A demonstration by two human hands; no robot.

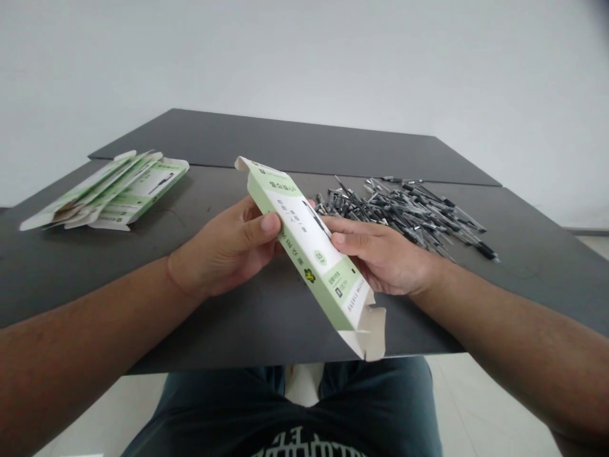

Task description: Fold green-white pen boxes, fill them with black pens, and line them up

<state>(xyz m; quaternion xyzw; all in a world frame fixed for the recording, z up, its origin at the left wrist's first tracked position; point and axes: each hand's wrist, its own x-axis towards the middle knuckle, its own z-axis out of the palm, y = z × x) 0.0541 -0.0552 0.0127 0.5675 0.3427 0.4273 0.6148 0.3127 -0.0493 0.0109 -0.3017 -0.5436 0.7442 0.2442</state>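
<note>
A green and white cardboard pen box [311,244] is held tilted above the front of the table, its near end pointing down and to the right. Flaps stand open at both of its ends. My left hand [233,247] grips the box's left side, thumb on the edge. From the right, my right hand [380,251] holds the other side with its thumb on the printed face. Fingers of both hands are partly hidden behind the box. Whether anything is inside it cannot be seen.
Several similar boxes [128,190] lie stacked, some flattened, on the left of the dark table [304,143]. A loose heap of black and clear pens [404,209] lies on the right, just beyond my right hand. The table's front edge is close to my legs.
</note>
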